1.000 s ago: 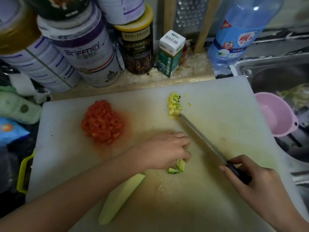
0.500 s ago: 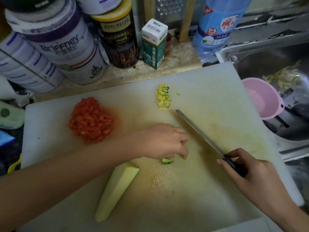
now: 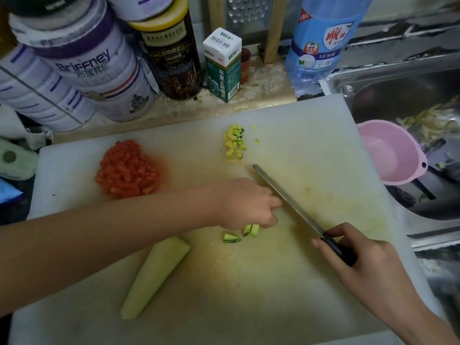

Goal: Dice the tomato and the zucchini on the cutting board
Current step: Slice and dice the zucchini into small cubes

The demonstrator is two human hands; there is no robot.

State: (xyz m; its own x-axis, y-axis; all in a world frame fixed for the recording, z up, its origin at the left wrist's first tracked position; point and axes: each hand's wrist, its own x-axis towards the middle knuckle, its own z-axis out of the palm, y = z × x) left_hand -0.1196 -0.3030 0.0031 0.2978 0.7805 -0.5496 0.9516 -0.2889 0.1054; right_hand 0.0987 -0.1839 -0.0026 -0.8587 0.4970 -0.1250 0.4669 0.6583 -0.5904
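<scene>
A white cutting board (image 3: 298, 282) fills the middle. A heap of diced tomato (image 3: 127, 169) lies at its left. A small pile of diced zucchini (image 3: 235, 143) lies near the far edge. A long zucchini wedge (image 3: 155, 276) rests cut side up at the front left. My left hand (image 3: 245, 204) curls over small zucchini pieces (image 3: 251, 230) mid-board and pinches them. One more loose zucchini piece (image 3: 231, 238) lies beside them. My right hand (image 3: 368, 265) grips the black handle of a knife (image 3: 286, 199), whose blade runs just right of my left fingers.
Large tins (image 3: 82, 68), a dark jar (image 3: 171, 56), a small green carton (image 3: 222, 63) and a blue bottle (image 3: 323, 33) stand along the wall behind the board. A pink bowl (image 3: 388, 153) sits at the sink (image 3: 398, 90) on the right.
The knife blade has drawn back from the diced zucchini pile and swung close against my left fingers. My left hand has stayed over the small zucchini pieces.
</scene>
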